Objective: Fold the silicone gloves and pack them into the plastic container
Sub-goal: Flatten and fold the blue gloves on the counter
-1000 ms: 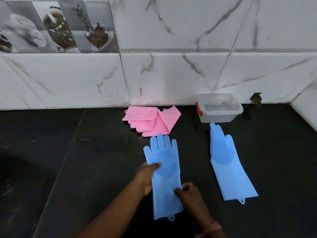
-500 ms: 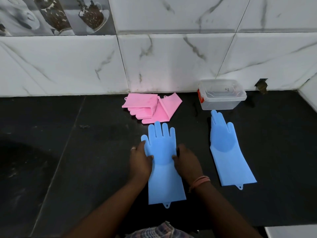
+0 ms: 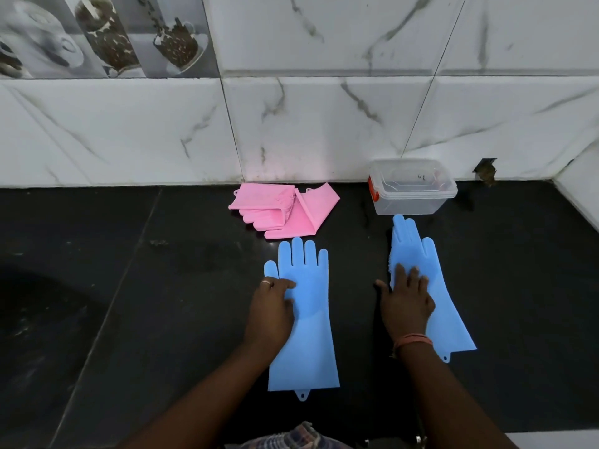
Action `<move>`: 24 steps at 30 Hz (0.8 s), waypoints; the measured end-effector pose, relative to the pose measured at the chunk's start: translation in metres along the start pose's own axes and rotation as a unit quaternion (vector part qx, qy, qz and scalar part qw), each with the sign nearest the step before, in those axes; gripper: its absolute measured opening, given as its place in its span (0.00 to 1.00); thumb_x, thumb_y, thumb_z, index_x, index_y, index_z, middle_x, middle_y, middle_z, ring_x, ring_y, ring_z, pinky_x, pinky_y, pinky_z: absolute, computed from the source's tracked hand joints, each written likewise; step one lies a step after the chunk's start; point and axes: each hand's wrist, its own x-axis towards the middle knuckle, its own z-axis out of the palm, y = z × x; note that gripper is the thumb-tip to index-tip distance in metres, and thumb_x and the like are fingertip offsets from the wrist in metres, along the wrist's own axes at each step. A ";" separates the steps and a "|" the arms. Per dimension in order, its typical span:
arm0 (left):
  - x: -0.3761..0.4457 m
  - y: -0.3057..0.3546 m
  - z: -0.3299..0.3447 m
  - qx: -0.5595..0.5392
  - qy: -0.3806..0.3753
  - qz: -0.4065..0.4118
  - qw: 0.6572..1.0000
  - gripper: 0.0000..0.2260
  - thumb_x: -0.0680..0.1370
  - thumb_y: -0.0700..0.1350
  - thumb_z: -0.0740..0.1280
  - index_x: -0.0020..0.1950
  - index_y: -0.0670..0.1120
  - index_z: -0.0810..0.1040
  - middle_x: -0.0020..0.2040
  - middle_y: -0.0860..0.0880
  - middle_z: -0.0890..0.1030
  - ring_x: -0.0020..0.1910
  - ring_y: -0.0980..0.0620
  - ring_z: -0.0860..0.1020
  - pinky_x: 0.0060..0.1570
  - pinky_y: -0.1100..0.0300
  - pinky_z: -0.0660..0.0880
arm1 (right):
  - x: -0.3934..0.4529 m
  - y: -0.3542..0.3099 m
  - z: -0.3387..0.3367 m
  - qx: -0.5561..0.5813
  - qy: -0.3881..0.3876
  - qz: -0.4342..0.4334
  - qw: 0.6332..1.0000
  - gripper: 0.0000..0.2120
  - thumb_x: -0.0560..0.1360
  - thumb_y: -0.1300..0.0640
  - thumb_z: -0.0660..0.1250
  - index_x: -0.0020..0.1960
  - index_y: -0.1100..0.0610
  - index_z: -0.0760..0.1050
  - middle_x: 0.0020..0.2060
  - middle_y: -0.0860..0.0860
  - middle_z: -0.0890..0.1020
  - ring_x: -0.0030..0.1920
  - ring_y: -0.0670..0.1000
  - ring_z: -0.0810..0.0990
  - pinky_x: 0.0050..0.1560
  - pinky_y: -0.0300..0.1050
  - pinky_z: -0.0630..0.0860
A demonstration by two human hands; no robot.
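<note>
Two blue silicone gloves lie flat on the black counter, fingers pointing to the wall. My left hand (image 3: 272, 307) rests flat on the left edge of the left blue glove (image 3: 308, 319). On the palm of the right blue glove (image 3: 447, 306) lies my right hand (image 3: 405, 299), fingers spread. Neither hand grips anything. A folded pair of pink gloves (image 3: 285, 209) sits by the wall. A clear plastic container (image 3: 411, 192) with its lid on and a red clasp stands just beyond the right blue glove's fingertips.
A white marble-tiled wall (image 3: 324, 124) runs along the back of the black counter (image 3: 146, 286) and turns forward at the far right. A small dark hole in the wall (image 3: 485, 168) shows right of the container.
My right hand left the left blue glove and moved right onto the right blue glove. My left hand stayed on the left glove's edge. The camera tilted a little.
</note>
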 end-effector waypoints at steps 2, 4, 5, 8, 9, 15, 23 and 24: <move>-0.005 0.001 0.003 -0.031 0.007 0.007 0.999 0.13 0.81 0.40 0.68 0.64 0.51 0.81 0.64 0.51 0.76 0.63 0.53 0.77 0.62 0.67 0.71 | 0.008 0.005 0.001 -0.017 0.030 -0.012 0.999 0.16 0.79 0.54 0.62 0.66 0.54 0.71 0.64 0.58 0.76 0.64 0.63 0.73 0.55 0.63 0.72; -0.007 -0.001 0.005 -0.068 0.007 0.004 0.998 0.12 0.80 0.39 0.69 0.61 0.52 0.82 0.61 0.54 0.76 0.60 0.54 0.79 0.64 0.62 0.76 | 0.017 0.005 -0.017 0.052 0.060 0.001 0.997 0.13 0.73 0.65 0.63 0.57 0.56 0.72 0.48 0.57 0.79 0.49 0.63 0.79 0.46 0.56 0.74; -0.008 -0.001 0.005 -0.086 0.006 0.000 0.996 0.11 0.80 0.39 0.70 0.59 0.52 0.82 0.60 0.55 0.76 0.59 0.55 0.79 0.63 0.62 0.77 | 0.023 0.004 -0.031 0.138 0.061 0.017 0.988 0.11 0.73 0.67 0.62 0.54 0.57 0.72 0.43 0.57 0.79 0.45 0.62 0.79 0.43 0.52 0.73; -0.010 0.009 -0.001 -0.160 -0.012 -0.029 0.987 0.08 0.81 0.40 0.70 0.57 0.51 0.83 0.58 0.55 0.81 0.55 0.58 0.80 0.53 0.71 0.76 | 0.035 0.001 -0.076 0.412 -0.019 0.071 0.908 0.06 0.78 0.62 0.63 0.54 0.61 0.74 0.46 0.61 0.81 0.43 0.58 0.79 0.41 0.49 0.74; -0.010 0.016 -0.004 -0.217 -0.027 -0.060 0.974 0.06 0.81 0.41 0.69 0.56 0.50 0.83 0.57 0.53 0.83 0.54 0.56 0.81 0.51 0.70 0.76 | 0.034 -0.004 -0.087 0.505 -0.068 0.084 0.856 0.08 0.77 0.60 0.64 0.55 0.61 0.75 0.50 0.63 0.82 0.46 0.59 0.80 0.46 0.51 0.76; -0.009 0.055 -0.023 -0.592 -0.271 -0.295 0.699 0.32 0.77 0.69 0.64 0.67 0.43 0.78 0.62 0.39 0.84 0.63 0.39 0.83 0.68 0.41 0.76 | -0.016 -0.052 -0.126 0.764 -0.357 0.134 0.521 0.17 0.78 0.55 0.60 0.52 0.67 0.80 0.38 0.61 0.81 0.29 0.53 0.79 0.28 0.42 0.77; -0.005 0.035 -0.023 -0.771 -0.185 -0.275 0.544 0.28 0.81 0.60 0.66 0.77 0.47 0.72 0.73 0.41 0.77 0.72 0.40 0.75 0.76 0.41 0.66 | -0.079 -0.073 -0.045 0.550 -0.448 0.065 0.702 0.32 0.73 0.37 0.69 0.67 0.58 0.77 0.56 0.51 0.86 0.57 0.50 0.84 0.61 0.47 0.78; -0.007 0.031 -0.022 -0.743 -0.183 -0.292 0.573 0.24 0.82 0.56 0.66 0.74 0.44 0.76 0.69 0.38 0.80 0.68 0.39 0.79 0.72 0.41 0.71 | -0.079 -0.071 -0.037 0.531 -0.439 0.087 0.719 0.27 0.77 0.40 0.66 0.66 0.59 0.78 0.55 0.52 0.86 0.56 0.51 0.85 0.58 0.47 0.79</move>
